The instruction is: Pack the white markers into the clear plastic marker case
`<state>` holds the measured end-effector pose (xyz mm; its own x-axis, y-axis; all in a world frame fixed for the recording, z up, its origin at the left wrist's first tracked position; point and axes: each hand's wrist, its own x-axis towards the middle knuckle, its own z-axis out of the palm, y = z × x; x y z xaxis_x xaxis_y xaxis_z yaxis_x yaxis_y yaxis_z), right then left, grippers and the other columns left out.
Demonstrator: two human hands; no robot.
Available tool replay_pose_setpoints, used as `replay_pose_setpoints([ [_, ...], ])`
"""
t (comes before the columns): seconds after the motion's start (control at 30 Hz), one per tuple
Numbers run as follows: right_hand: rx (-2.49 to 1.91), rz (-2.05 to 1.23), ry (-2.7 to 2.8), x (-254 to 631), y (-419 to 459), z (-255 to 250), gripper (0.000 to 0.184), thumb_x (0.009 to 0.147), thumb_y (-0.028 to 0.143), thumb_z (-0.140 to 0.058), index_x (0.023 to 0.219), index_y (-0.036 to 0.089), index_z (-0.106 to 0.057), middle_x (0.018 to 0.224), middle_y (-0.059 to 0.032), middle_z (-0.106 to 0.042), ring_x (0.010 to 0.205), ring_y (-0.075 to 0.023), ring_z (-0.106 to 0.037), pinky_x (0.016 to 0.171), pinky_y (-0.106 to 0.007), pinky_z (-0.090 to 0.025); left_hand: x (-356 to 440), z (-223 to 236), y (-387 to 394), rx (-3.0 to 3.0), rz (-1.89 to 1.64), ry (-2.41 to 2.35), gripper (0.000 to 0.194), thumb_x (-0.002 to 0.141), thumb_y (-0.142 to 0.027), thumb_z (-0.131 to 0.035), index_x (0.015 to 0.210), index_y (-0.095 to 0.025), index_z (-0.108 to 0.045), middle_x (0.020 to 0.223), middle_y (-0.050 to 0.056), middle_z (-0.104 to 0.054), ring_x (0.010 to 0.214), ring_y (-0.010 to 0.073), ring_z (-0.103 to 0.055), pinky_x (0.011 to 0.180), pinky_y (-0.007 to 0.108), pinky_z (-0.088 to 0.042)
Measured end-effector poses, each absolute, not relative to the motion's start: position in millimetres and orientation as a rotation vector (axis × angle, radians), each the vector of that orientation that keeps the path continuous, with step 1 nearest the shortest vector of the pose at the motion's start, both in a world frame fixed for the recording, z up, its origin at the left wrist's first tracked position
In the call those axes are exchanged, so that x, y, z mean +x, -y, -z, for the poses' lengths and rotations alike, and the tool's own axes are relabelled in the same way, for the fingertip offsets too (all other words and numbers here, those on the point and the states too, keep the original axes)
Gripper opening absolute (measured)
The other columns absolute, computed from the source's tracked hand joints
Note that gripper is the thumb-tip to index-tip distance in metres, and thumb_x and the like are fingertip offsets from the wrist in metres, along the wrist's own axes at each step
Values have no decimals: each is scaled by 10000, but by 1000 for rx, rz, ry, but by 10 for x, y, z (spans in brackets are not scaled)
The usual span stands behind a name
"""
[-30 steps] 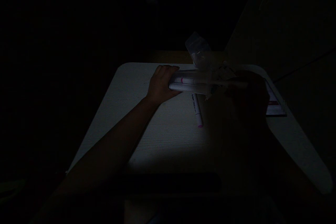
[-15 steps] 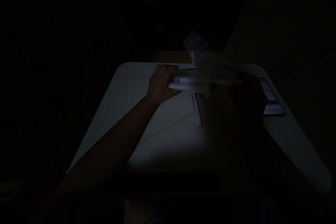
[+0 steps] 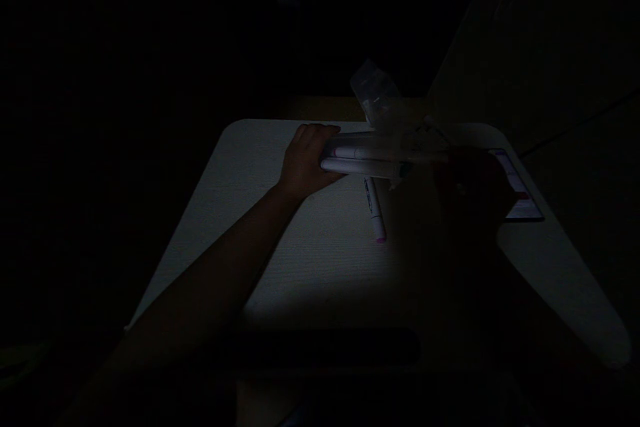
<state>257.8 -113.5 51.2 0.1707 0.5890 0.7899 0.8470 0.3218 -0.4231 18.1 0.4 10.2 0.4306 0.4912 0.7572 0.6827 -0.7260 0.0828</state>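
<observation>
My left hand (image 3: 307, 160) is closed around the left end of a clear plastic case (image 3: 383, 147), which lies on its side with its opening to the right. Inside it is a white marker (image 3: 367, 167), with a dark green tip at its right end. Above that, a second marker (image 3: 425, 155) reaches out of the opening, its pink band deep in the case. At its outer end is my right hand (image 3: 475, 187), fingers closed on it, though deep shadow hides most of them. A loose white marker (image 3: 375, 210) with a pink end lies on the table just below the case.
Crumpled clear plastic wrapping (image 3: 375, 90) stands behind the case at the table's far edge. A lit phone (image 3: 523, 203) lies at the right, partly behind my right hand. The white table (image 3: 310, 253) has rounded corners; the room is very dark, and a cable (image 3: 575, 130) runs along the right.
The marker in my right hand has slid leftward, deeper into the case, its pink band nearing my left hand. My left hand stays in place. More of the phone now shows.
</observation>
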Motion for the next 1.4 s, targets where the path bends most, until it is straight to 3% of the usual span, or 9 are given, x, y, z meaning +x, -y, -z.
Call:
replay_pose_setpoints([
  [0.2, -1430, 241, 1622, 2599, 1128, -451, 232, 870, 301, -493, 1017, 227, -655, 904, -33, -692, 747, -139, -625, 663, -282, -495, 173, -84, -16, -2445, 1178, 1006, 784, 651, -784, -510, 1181, -208, -463, 1021, 86, -602, 942, 271, -563, 826, 412, -427],
  [0.43, -1438, 175, 1672, 2586, 1119, -435, 269, 893, 340, -451, 1084, 251, -618, 1026, -50, -673, 842, -168, -638, 707, -314, -514, 178, -100, -4, -2444, 1169, 1014, 765, 655, -776, -517, 1166, -209, -471, 1014, 86, -601, 927, 271, -568, 816, 414, -432],
  [0.9, -1296, 96, 1801, 2565, 1079, -417, 294, 883, 239, -422, 1131, 238, -581, 1069, -55, -657, 928, -173, -626, 735, -306, -528, 163, -81, -16, -2496, 1186, 1015, 779, 661, -772, -515, 1200, -212, -458, 1055, 95, -586, 977, 280, -544, 846, 428, -414],
  [1.13, -1194, 33, 1907, 2555, 1057, -399, 430, 815, 95, -417, 1212, 224, -519, 1119, -77, -593, 1027, -189, -582, 808, -346, -528, 155, -65, -28, -2497, 1191, 1003, 802, 642, -783, -521, 1200, -210, -448, 1053, 99, -587, 979, 285, -549, 854, 420, -409],
  [1.4, -1206, 102, 1982, 2561, 1055, -386, 450, 826, 157, -406, 1265, 188, -501, 1169, -128, -541, 1077, -223, -533, 913, -413, -469, 158, -77, -14, -2486, 1188, 1004, 817, 642, -797, -498, 1217, -220, -438, 1060, 98, -589, 993, 293, -554, 872, 429, -413],
])
